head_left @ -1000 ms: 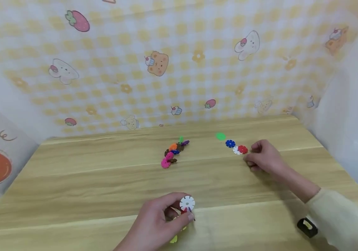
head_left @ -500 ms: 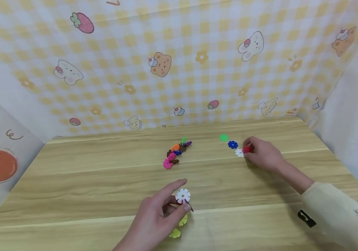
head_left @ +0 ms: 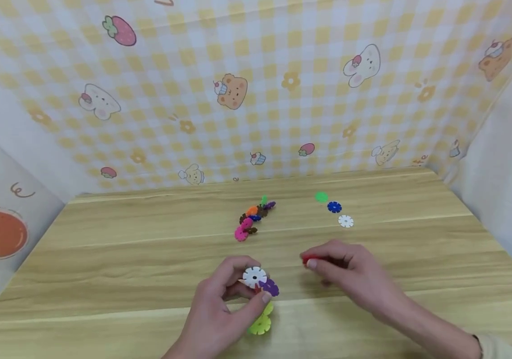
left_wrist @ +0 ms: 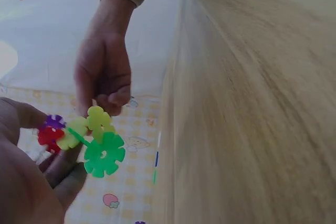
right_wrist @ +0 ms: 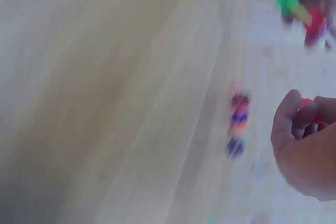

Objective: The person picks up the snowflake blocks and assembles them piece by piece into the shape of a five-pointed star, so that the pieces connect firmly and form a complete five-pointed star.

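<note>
My left hand grips a cluster of joined notched discs. Its white disc is at the top, a purple disc at the right and a yellow-green disc below. In the left wrist view a green disc and a red disc also show in it. To the right, my right hand pinches a loose red disc between thumb and fingers, apart from the cluster. The right wrist view is blurred, with the red disc partly hidden by fingers.
On the wooden table, a chain of pink, brown, orange, blue and purple discs lies at the middle back. Right of it lie a green disc, a blue disc and a white disc. A patterned cloth hangs behind.
My right hand has picked the red disc off the white one and carried it left and nearer. The cluster in my left hand has turned, and its purple disc now faces the head view.
</note>
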A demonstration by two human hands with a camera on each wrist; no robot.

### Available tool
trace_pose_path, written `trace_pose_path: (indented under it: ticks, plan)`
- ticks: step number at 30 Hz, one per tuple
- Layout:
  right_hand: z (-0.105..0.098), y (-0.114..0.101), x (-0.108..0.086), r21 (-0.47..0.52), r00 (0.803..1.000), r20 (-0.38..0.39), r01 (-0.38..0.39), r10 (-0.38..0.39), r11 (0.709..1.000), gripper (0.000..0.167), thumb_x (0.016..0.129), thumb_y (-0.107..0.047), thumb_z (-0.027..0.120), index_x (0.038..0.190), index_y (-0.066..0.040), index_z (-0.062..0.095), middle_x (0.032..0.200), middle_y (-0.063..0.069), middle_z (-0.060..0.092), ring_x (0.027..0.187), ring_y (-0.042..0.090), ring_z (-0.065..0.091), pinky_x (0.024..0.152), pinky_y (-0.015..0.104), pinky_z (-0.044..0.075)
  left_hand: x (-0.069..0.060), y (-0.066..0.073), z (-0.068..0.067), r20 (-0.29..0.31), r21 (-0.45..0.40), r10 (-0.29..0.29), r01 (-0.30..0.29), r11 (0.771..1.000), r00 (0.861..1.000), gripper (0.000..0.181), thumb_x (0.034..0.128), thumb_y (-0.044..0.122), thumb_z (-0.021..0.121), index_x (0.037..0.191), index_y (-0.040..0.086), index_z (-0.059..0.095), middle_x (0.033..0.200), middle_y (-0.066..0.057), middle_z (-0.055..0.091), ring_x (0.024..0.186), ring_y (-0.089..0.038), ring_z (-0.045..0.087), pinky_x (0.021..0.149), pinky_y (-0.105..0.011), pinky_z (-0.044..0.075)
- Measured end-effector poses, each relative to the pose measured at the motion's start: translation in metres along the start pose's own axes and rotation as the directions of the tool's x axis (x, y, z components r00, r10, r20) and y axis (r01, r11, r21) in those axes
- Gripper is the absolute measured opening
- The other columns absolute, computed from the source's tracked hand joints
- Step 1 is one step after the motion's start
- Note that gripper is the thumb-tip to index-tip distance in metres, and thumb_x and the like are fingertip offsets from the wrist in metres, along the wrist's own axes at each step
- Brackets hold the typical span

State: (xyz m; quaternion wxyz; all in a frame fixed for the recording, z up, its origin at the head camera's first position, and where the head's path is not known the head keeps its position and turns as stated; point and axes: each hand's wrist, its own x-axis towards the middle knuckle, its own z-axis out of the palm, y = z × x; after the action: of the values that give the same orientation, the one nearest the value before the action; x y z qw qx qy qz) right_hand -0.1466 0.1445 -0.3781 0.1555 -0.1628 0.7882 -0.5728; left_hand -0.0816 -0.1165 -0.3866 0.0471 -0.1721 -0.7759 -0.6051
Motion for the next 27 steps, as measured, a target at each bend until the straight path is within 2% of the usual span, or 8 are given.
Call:
trace_pose_path:
  ticks: [3,6,9,13,17,21,24,27]
  plan:
    - [0.013,-0.010,-0.010,0.124,0.997,0.077,0.019,-0.029,0.992,0.024,0.101,-0.022,0.066,0.120,-0.010,0.075,0.113,0.018,0.071,0.094,0.026,0.070,0.083,0.034,0.061,0.000,-0.002,0.002,-0.024,-0.039,0.106,-0.107,0.993,0.994,0.040,0.0877,-0.006,0.074,0.118,0.012,0.057,0.106,-0.003,0.075,0.088,-0.015,0.074,0.078,-0.033,0.062]
    - [0.020,-0.014,-0.015,0.176,0.985,0.122,0.100,-0.123,0.979,0.021,0.103,-0.015,0.062,0.119,-0.010,0.075,0.110,0.017,0.071,0.092,0.023,0.072,0.084,0.034,0.061,0.001,-0.003,0.004,-0.045,-0.068,0.191,-0.193,0.979,0.981,0.039,0.0875,-0.011,0.071,0.118,0.007,0.055,0.111,-0.010,0.074,0.093,-0.017,0.074,0.079,-0.034,0.062]
    - [0.026,-0.015,-0.018,0.226,0.968,0.149,0.166,-0.203,0.960,0.023,0.104,-0.010,0.059,0.121,-0.008,0.074,0.110,0.016,0.070,0.093,0.020,0.072,0.085,0.035,0.061,0.002,-0.004,0.006,-0.061,-0.088,0.240,-0.244,0.966,0.969,0.037,0.0878,-0.013,0.070,0.118,0.003,0.055,0.112,-0.016,0.074,0.094,-0.017,0.074,0.079,-0.035,0.062]
    - [0.032,-0.016,-0.021,0.280,0.964,0.147,0.175,-0.223,0.944,0.024,0.104,-0.008,0.058,0.123,-0.006,0.073,0.113,0.018,0.069,0.095,0.021,0.073,0.087,0.036,0.061,0.000,-0.004,0.007,-0.076,-0.102,0.267,-0.274,0.956,0.961,0.036,0.0875,-0.014,0.069,0.117,0.001,0.055,0.113,-0.018,0.075,0.096,-0.018,0.075,0.079,-0.036,0.062]
    - [0.034,-0.016,-0.023,0.238,0.973,0.099,0.182,-0.210,0.954,0.023,0.103,-0.011,0.061,0.121,-0.009,0.075,0.112,0.013,0.072,0.095,0.022,0.074,0.084,0.036,0.061,-0.002,-0.004,0.008,-0.091,-0.083,0.255,-0.263,0.961,0.963,0.034,0.0878,-0.012,0.071,0.115,0.003,0.056,0.111,-0.014,0.077,0.101,-0.019,0.075,0.086,-0.035,0.061]
    - [0.035,-0.014,-0.025,0.127,0.963,0.034,0.261,-0.267,0.957,0.020,0.100,-0.010,0.066,0.116,-0.012,0.078,0.100,0.003,0.074,0.089,0.018,0.074,0.074,0.031,0.061,-0.004,-0.003,0.008,-0.086,-0.077,0.211,-0.217,0.973,0.974,0.033,0.0882,-0.009,0.072,0.114,0.005,0.059,0.108,-0.010,0.078,0.100,-0.020,0.076,0.092,-0.034,0.059]
    - [0.036,-0.011,-0.025,0.073,0.931,0.010,0.362,-0.364,0.929,0.020,0.097,-0.004,0.068,0.112,-0.010,0.079,0.093,0.000,0.074,0.083,0.015,0.073,0.066,0.029,0.059,-0.006,-0.001,0.006,-0.058,-0.105,0.123,-0.128,0.986,0.991,0.032,0.0887,-0.005,0.074,0.115,0.010,0.065,0.107,-0.004,0.079,0.098,-0.021,0.076,0.092,-0.035,0.059]
    - [0.040,-0.006,-0.023,0.033,0.877,0.012,0.480,-0.480,0.877,0.022,0.094,0.004,0.069,0.109,-0.007,0.079,0.089,0.000,0.074,0.079,0.012,0.070,0.061,0.026,0.057,-0.009,0.001,0.004,-0.035,-0.117,0.043,-0.047,0.992,0.998,0.030,0.0882,-0.001,0.076,0.112,0.015,0.070,0.107,0.000,0.079,0.098,-0.021,0.076,0.090,-0.036,0.060]
